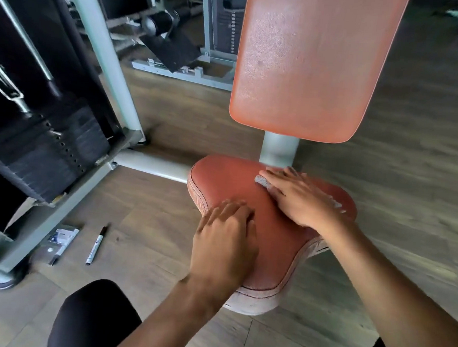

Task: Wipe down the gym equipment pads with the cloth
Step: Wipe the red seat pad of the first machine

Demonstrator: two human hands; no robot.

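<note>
The right grip (302, 200), a bare hand, lies flat with fingers straight and spread, released and pressing down on a small grey textured cloth (261, 180). The cloth is mostly hidden under the palm, with only its edges showing at the fingertips and past the heel of the hand. It lies on the rear right part of the worn orange-red vinyl seat pad (230, 181). The left grip (225, 243) rests on the front left of the same seat pad, its fingers loosely bent, grasping nothing. Behind the seat a grey metal post (278, 149) rises to the tall orange-red vinyl backrest pad (311, 65). On the wood-pattern floor (413, 159) to the left lie a black-and-white marker pen (96, 245) and a clear plastic packet (62, 240), beside the black weight stack (48, 147) of a grey-framed machine.
</note>
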